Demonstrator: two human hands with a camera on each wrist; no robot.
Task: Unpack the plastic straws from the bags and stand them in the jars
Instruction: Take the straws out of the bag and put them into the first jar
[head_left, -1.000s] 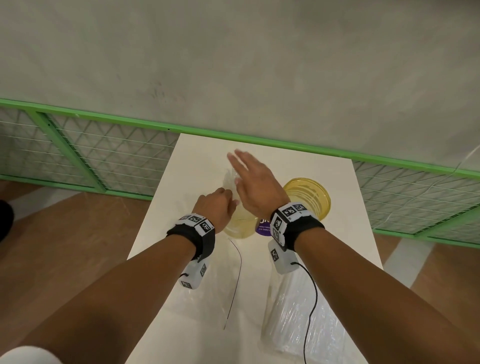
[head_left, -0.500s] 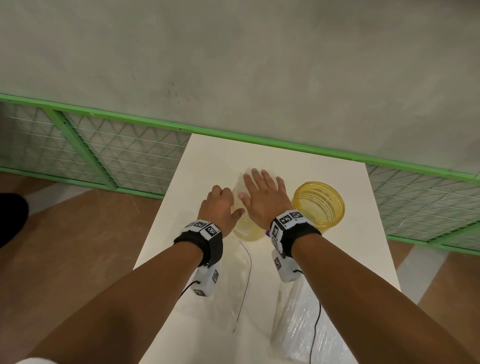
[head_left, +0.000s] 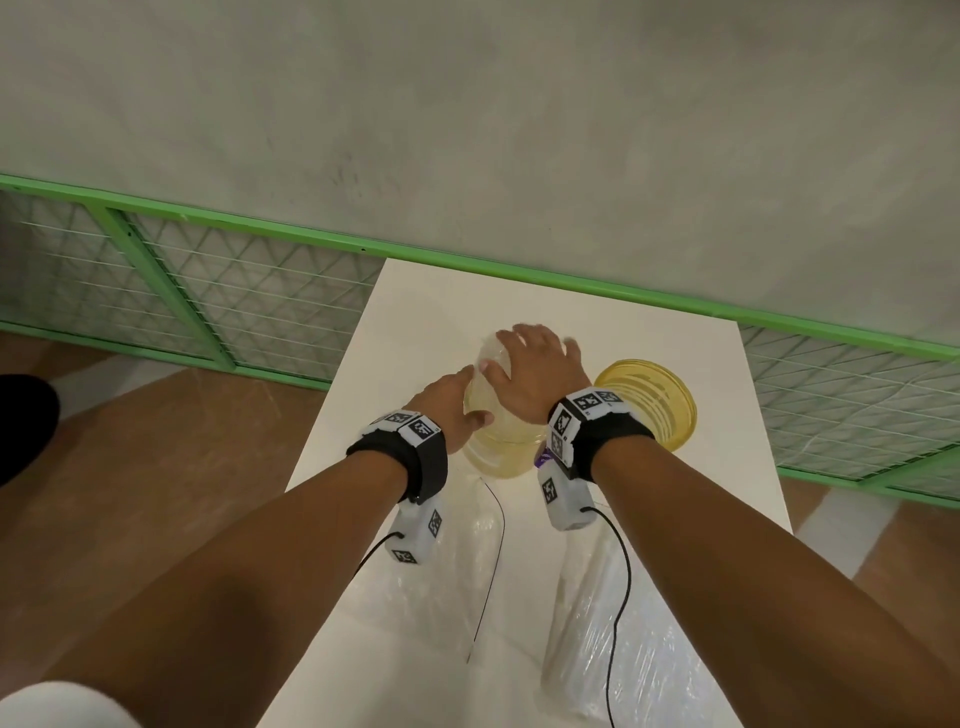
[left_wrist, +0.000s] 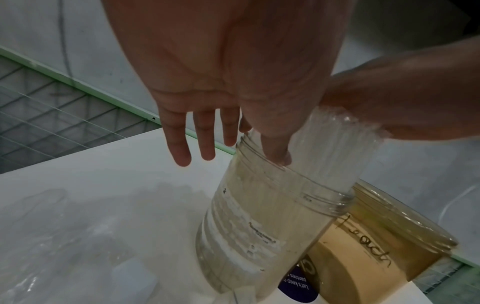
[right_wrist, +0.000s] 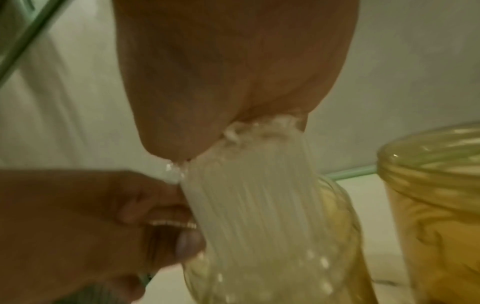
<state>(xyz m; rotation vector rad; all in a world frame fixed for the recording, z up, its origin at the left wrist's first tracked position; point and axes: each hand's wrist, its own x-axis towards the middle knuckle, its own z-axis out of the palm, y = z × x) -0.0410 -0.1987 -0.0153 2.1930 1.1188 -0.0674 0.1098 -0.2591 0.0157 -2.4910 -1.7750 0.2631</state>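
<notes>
Standing in the clear jar (left_wrist: 262, 222) on the white worktop (head_left: 415, 322), the bundle of clear straws (left_wrist: 335, 148) sticks up above the rim, its upper ends pressed under the palm of the right hand (head_left: 535, 374). That hand lies flat on top of the bundle with its fingers spread and fairly straight, a released grip that presses down and closes round nothing. The left hand (head_left: 452, 410) is at the left side of the jar mouth; in the left wrist view its thumb (left_wrist: 272, 148) lies against the straws just above the rim while the other fingers (left_wrist: 179, 142) hang straight and apart beside the jar, so its grip is released too. In the right wrist view the straws (right_wrist: 257, 205) run down from the right palm into the jar (right_wrist: 285, 267), with the left hand (right_wrist: 91, 222) touching their left edge. Just to the right of the clear jar stands a yellow jar (head_left: 649, 405), its mouth open, with handwriting on its side (left_wrist: 369, 244). Nearer the person, clear plastic bags (head_left: 613, 654) lie on the worktop, along with a thin black cable (head_left: 488, 561). Beyond the worktop run a green mesh fence (head_left: 208, 291) and a grey wall (head_left: 467, 130).
</notes>
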